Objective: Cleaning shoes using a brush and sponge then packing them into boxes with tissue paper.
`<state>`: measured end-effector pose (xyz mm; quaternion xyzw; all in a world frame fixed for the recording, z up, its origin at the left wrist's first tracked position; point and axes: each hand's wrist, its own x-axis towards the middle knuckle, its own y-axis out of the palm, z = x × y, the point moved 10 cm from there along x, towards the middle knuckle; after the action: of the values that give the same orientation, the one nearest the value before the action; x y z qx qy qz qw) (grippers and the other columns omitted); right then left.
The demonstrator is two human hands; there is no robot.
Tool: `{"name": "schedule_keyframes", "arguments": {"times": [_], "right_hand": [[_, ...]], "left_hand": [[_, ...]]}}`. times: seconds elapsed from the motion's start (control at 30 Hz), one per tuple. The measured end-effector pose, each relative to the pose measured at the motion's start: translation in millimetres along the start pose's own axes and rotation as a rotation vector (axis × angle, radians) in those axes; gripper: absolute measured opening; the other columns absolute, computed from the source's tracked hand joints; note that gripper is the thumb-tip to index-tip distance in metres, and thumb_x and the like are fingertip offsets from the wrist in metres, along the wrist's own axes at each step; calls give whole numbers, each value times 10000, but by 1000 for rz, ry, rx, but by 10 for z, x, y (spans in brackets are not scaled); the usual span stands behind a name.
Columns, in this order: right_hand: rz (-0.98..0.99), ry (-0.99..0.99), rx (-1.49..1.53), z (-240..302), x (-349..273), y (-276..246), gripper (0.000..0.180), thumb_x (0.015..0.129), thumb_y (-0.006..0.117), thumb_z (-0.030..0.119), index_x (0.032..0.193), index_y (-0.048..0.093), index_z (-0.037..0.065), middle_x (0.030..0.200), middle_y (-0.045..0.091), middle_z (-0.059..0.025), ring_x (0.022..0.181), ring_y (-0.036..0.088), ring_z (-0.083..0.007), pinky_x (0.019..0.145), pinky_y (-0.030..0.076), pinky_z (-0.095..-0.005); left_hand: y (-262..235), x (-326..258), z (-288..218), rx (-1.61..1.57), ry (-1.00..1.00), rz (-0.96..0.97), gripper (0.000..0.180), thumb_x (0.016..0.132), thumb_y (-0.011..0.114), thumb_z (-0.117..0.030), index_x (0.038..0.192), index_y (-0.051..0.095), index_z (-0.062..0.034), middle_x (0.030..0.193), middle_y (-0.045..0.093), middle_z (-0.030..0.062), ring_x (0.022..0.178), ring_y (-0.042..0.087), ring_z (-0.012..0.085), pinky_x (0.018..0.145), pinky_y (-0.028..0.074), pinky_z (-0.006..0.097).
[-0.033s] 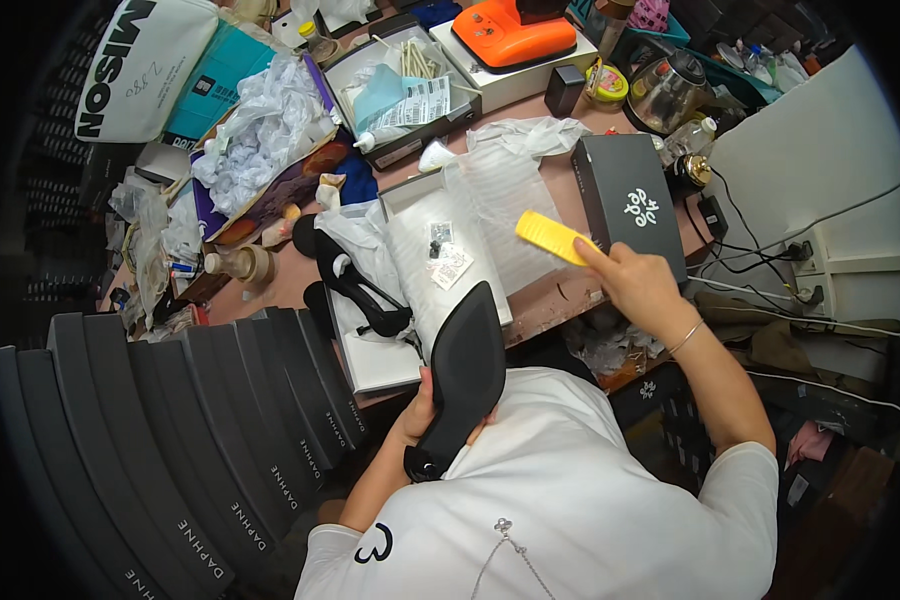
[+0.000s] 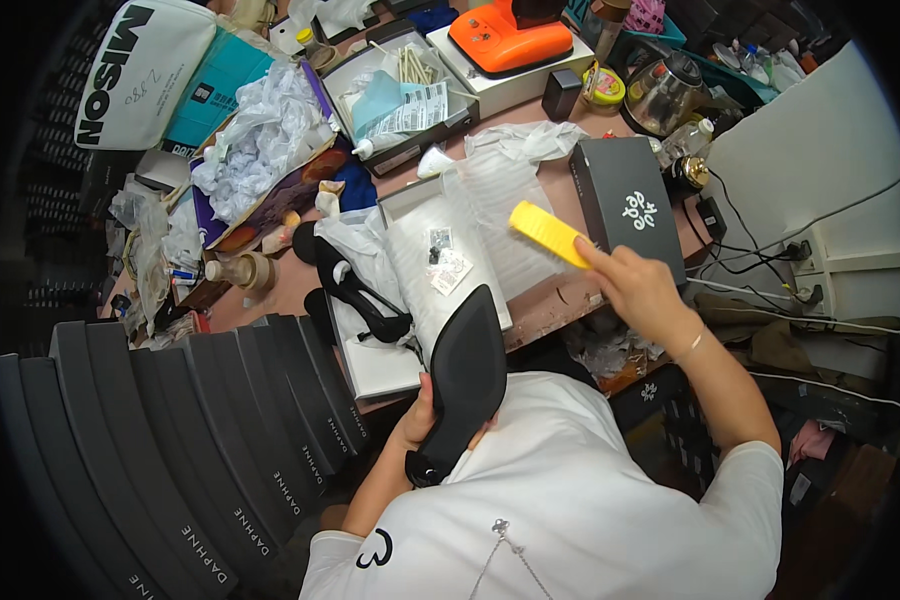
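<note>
Your left hand is clasped round the narrow waist of the black shoe, thumb on one side, fingertips on the other; it is held sole up before the near edge of the table, toe pointing that way. Your right hand pinches one end of a yellow brush towards the near right corner. Expect a light shoe, stiff-soled, its upper probably softer and easily marked: grip the waist, sparing the heel.
</note>
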<state>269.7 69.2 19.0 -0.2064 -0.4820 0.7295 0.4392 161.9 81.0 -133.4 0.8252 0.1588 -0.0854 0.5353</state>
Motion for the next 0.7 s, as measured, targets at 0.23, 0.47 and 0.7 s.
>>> {"name": "schedule_keyframes", "arguments": {"times": [0.23,0.47,0.7], "right_hand": [[-345,242,-72,-688,-97,-125,457,821,663,245,1261,572,158,646,478,-9,494,526,-128,418,428,-259],[-296,397,-198,-1309,5,-113,402,823,666,197,1219,604,159,642,497,-19,508,532,-154,443,452,-277],[-259,285,-19,-1487,49,206,395,862,633,192,1254,590,183,666,510,-60,533,527,-218,490,437,-338]], "left_hand": [[-73,-29,47,0,-11,-104,1042,700,436,-859,1212,487,47,989,596,193,761,597,197,624,482,257],[-87,17,-97,36,163,-76,966,667,517,-843,1109,536,16,858,579,145,592,555,148,515,461,267],[-91,81,-86,-370,249,-68,786,653,809,-455,1161,510,65,894,604,191,588,583,217,531,495,278]]}}
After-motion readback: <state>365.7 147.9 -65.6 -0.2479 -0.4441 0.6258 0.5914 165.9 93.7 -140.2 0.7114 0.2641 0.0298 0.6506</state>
